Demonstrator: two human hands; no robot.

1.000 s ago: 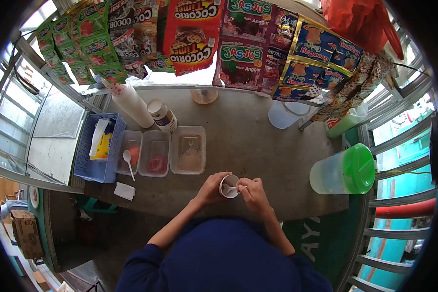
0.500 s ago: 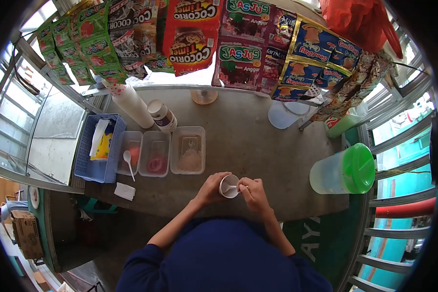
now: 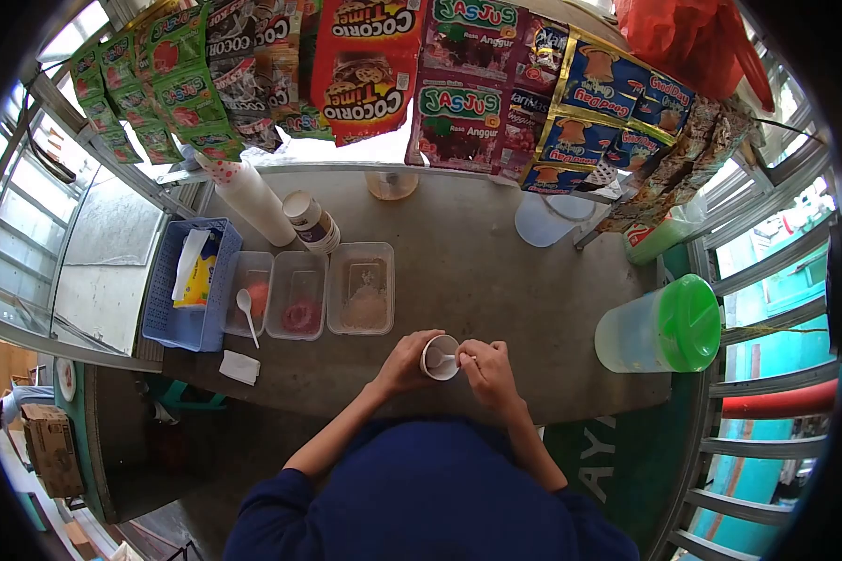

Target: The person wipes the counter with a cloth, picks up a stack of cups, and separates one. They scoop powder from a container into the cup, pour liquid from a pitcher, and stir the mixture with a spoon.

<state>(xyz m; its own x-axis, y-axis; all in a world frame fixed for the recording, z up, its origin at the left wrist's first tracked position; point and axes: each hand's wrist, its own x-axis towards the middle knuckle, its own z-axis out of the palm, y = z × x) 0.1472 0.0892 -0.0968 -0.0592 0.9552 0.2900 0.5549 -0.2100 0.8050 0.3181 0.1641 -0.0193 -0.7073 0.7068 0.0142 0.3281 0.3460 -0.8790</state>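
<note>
My left hand [image 3: 405, 362] is wrapped round a white paper cup [image 3: 429, 373] near the table's front edge. In my right hand [image 3: 486, 370], a white plastic spoon [image 3: 443, 359] is pinched by its handle, its bowl end down inside the cup. What the cup contains is hard to make out. To the left of the cup stands a clear tub of pale pinkish powder [image 3: 367, 313]. Beside it are a tub with dark pink powder [image 3: 301, 316] and one with orange-pink powder [image 3: 259, 297], on which a second white spoon [image 3: 247, 307] rests.
A blue basket [image 3: 159, 313] with a yellow tissue pack stands at the left, and a folded white tissue [image 3: 239, 367] lies before it. Stacked cups [image 3: 312, 224] stand behind the tubs. At the right is a green-lidded water container [image 3: 631, 327]. Drink sachets [image 3: 463, 93] hang overhead.
The spoon has shifted very slightly within the cup with my right hand. My left hand and the cup have stayed in place.
</note>
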